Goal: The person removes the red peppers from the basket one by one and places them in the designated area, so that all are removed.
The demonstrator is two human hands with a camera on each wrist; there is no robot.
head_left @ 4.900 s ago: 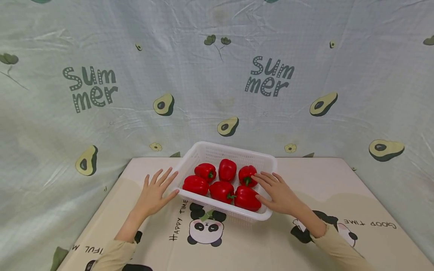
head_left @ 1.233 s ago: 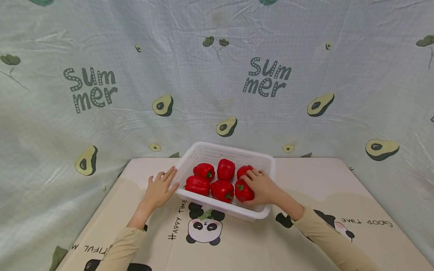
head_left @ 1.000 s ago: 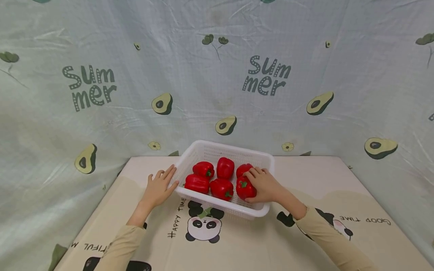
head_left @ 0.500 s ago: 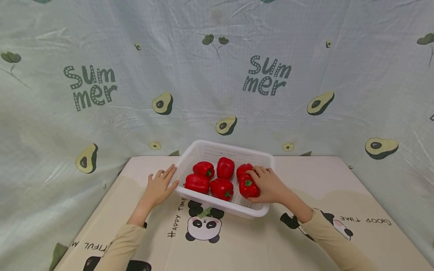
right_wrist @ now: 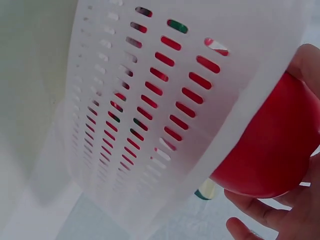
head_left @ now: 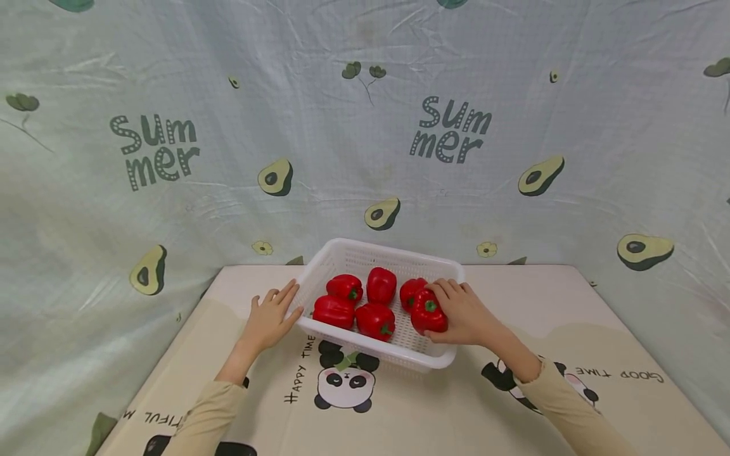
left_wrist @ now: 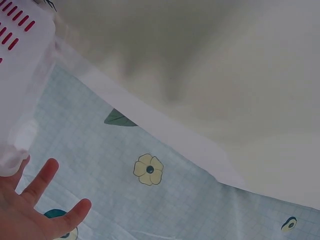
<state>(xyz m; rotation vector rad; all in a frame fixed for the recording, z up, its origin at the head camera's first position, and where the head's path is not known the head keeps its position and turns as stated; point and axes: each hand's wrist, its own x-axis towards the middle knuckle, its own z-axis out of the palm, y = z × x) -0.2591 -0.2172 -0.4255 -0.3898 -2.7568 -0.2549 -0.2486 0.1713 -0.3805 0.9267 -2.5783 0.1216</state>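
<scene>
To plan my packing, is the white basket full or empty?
Partly filled: red bell peppers lie inside the white basket, but its bare floor shows between them.

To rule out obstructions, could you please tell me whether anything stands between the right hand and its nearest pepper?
Nothing visible does: the right hand grips the red pepper directly, and the neighbouring pepper lies beyond it to the left.

A pale cloth (head_left: 319,114) with avocado prints (head_left: 382,214) fills the upper frame; below, a cream desk (head_left: 428,411) shows a panda print (head_left: 345,387) at lower centre.
</scene>
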